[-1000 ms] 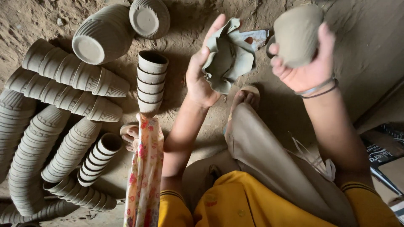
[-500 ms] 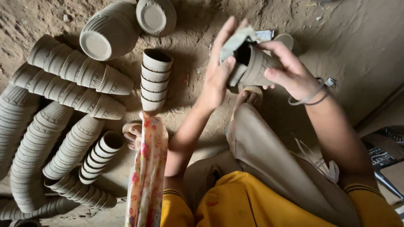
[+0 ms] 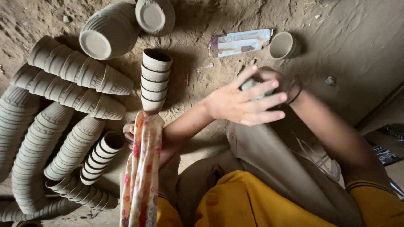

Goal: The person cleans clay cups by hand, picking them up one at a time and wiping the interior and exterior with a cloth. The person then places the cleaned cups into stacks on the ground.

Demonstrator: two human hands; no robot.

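My left hand lies flat with its fingers spread over a grey clay cup, pressing a grey cloth against it. Only a small grey patch shows between the fingers. My right hand, with a dark band on the wrist, grips that cup from behind and is mostly hidden by the left hand. Both hands hover over my raised knee. A single clay cup lies on the sandy ground just beyond them.
An upright stack of cups stands left of my left forearm. Long rows of nested cups lie at the left. Two larger pots sit at the top, and a flat wrapper lies beside the single cup. A flowered cloth hangs at the bottom.
Both hands came down and together from the upper right toward my knee. The cloth, held spread out before, is now pressed on the cup under my left hand.
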